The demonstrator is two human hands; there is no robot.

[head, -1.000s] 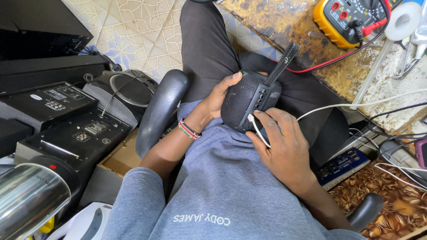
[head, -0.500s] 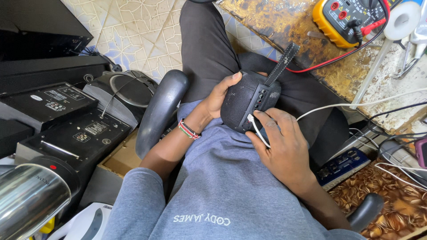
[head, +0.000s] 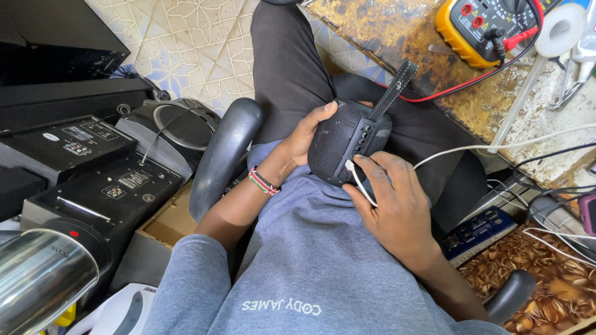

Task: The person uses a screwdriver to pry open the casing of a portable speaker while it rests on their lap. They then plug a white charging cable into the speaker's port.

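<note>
Farthest left of the speaker, a shiny metal cylinder [head: 34, 282] was cut off by the frame's edge, and the stacked black audio units [head: 93, 167] beside it ran out of view too, so their full shape could not be made out. Nearer the speaker, a round black player [head: 177, 127] sat on the tiled floor, partly hidden behind the chair's left armrest [head: 223, 155].

The person sat in the chair with a small black mesh speaker [head: 338, 139] on the lap, just above the hem of a grey sweatshirt [head: 310, 260]. The left hand [head: 307, 133] came in from the speaker's left, wrist bent and ringed with a beaded bracelet [head: 264, 182], fingers wrapped round the speaker's side with the thumb on top, gripping it; the fingers behind the speaker were hidden. The right hand [head: 391, 198] lay against the speaker's lower right, curled and pinching the end of a white cable [head: 360, 180] at the speaker's control strip; whether the plug was seated could not be told. A black strap [head: 394, 87] stuck up from the speaker's top.

Right of the speaker, the cable trailed off towards the worn worktop [head: 397, 37], where a yellow multimeter [head: 481, 28] with red and black leads was cut by the top edge. Below it, a power strip [head: 478, 226] lay among tangled wires, and the chair's right armrest [head: 509, 294] showed past the forearm.
</note>
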